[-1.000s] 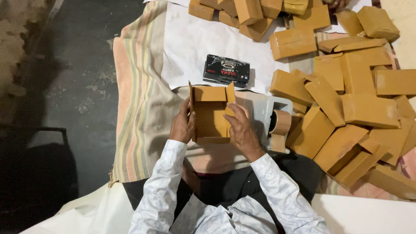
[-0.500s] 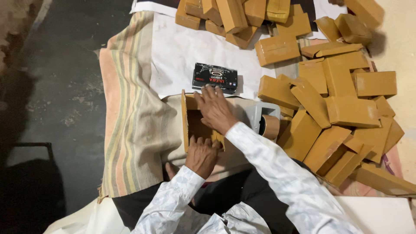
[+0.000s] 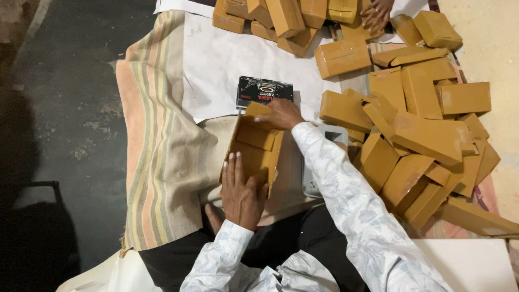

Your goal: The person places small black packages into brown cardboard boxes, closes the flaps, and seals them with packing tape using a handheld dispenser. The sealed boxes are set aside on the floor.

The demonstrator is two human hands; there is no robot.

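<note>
The open brown cardboard box [image 3: 254, 154], judged light and easily creased, lies on the striped cloth [image 3: 157, 162], left hand [image 3: 240, 194] flat on its near panel, right hand [image 3: 281, 114] fingers curled over the far flap.

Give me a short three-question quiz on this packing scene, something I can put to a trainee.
1. True or false: the left hand lies flat on the open brown box.
2. Which lies just past the right hand? A) a black packet B) a roll of tape C) a pair of scissors
3. On which side of the person does the pile of brown boxes sit?

Key:
1. True.
2. A, the black packet lies on the white sheet.
3. On the person's right, running on to the far end, where another person's hand reaches in.
</note>
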